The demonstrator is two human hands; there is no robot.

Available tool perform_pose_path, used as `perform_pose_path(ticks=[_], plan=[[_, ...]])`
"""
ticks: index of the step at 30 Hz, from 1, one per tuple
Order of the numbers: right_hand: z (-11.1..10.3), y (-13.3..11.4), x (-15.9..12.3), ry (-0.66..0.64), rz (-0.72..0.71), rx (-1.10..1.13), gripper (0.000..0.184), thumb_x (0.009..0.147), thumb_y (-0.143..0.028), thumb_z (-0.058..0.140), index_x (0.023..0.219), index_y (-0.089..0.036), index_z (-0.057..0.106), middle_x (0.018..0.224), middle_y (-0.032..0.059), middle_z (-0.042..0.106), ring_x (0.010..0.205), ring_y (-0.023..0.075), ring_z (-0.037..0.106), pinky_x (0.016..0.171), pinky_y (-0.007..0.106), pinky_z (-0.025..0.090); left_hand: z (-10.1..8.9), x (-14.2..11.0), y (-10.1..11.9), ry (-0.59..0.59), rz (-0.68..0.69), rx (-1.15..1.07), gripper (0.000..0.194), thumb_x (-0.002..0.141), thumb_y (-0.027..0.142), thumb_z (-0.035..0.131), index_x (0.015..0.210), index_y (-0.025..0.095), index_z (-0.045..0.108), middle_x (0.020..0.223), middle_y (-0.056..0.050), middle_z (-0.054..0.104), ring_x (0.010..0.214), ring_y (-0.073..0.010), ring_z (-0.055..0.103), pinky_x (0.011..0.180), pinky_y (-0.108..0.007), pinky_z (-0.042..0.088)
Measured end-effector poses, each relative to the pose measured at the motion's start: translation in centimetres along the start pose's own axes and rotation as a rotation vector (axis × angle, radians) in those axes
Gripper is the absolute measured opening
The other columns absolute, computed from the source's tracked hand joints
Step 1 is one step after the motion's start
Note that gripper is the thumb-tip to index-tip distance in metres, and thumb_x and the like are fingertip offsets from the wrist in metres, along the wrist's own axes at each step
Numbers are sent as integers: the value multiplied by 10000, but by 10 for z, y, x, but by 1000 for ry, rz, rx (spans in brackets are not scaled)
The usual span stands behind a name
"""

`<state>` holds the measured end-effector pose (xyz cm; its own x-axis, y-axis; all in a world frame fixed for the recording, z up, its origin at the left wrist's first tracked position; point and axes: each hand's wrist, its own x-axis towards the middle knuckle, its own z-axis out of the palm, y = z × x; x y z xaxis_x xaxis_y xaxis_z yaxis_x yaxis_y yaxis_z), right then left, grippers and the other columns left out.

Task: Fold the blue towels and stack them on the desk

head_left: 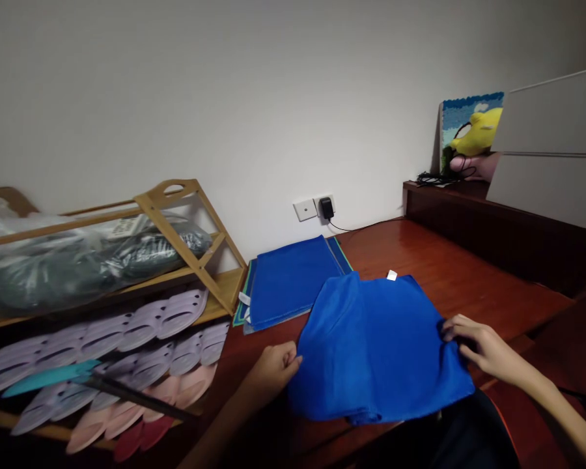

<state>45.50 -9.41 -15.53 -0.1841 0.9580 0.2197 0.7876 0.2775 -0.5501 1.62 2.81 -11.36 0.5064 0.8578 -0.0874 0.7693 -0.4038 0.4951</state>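
Note:
A blue cloth (400, 345) lies partly spread over the near edge of the table, its left part raised in a loose fold. At its left edge, my left hand (278, 368) is closed, pinching the fabric. My right hand (478, 345) grips the right edge between thumb and fingers, and the cloth puckers there. A small white tag (392, 275) sticks out at the cloth's far edge. Just beyond, toward the wall, rests a flat stack of folded cloths (293, 280), blue on top with green-edged and grey ones beneath.
To the left stands a wooden rack (176, 228) with plastic-wrapped bundles and rows of lilac slippers (141, 326) and pink ones. A black plug (327, 208) sits in the wall socket. A raised shelf (469, 215) at right holds a picture and a yellow plush toy (476, 133).

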Motion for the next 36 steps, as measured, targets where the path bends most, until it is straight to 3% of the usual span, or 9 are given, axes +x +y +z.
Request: perform_pose_path(ticks=[3,6,9,12,14,18,36], plan=[[-5,8,4,-1,8,-60,285,867,-251,386,818,-219,665,1031,83,635,992,214,562,897,359,422,9,-10,5,7,35,126,248,807,339,455,615,213,362,595,26,452,570,-145,442,555,-264,321],[-1,4,12,132,84,-186,322,904,-315,367,919,-212,672,1029,83,653,976,214,568,909,372,416,16,-10,21,162,144,255,82,764,256,491,817,196,507,882,-66,575,824,-216,543,736,-333,422],[15,-11,26,225,138,-277,446,931,-416,341,1256,-182,537,1240,110,579,1141,222,516,980,385,382,25,2,37,257,276,295,410,833,233,438,1237,163,451,1301,-143,480,1198,-258,441,969,-406,366],[35,-22,38,95,107,-360,583,922,-539,316,1435,-262,309,1474,78,331,1352,242,296,1061,451,293,38,21,43,244,317,366,519,934,323,346,1427,181,270,1498,-123,272,1374,-262,230,1067,-456,265],[44,-21,42,8,105,-398,620,907,-599,289,1455,-315,236,1518,41,217,1395,242,181,1092,488,229,45,31,39,182,293,412,536,957,389,302,1456,208,225,1519,-98,234,1393,-257,188,1085,-478,227],[46,-10,42,-55,124,-410,651,893,-643,249,1464,-339,172,1528,-1,139,1405,216,118,1124,483,168,52,35,25,66,245,441,563,963,484,216,1469,239,185,1521,-60,230,1399,-227,178,1102,-487,196],[11,19,33,-135,77,-358,644,880,-644,302,1455,-396,147,1528,-41,109,1400,245,112,1129,516,127,42,-35,-15,141,70,530,552,959,458,255,1466,259,169,1517,-35,214,1388,-260,210,1069,-519,260]])
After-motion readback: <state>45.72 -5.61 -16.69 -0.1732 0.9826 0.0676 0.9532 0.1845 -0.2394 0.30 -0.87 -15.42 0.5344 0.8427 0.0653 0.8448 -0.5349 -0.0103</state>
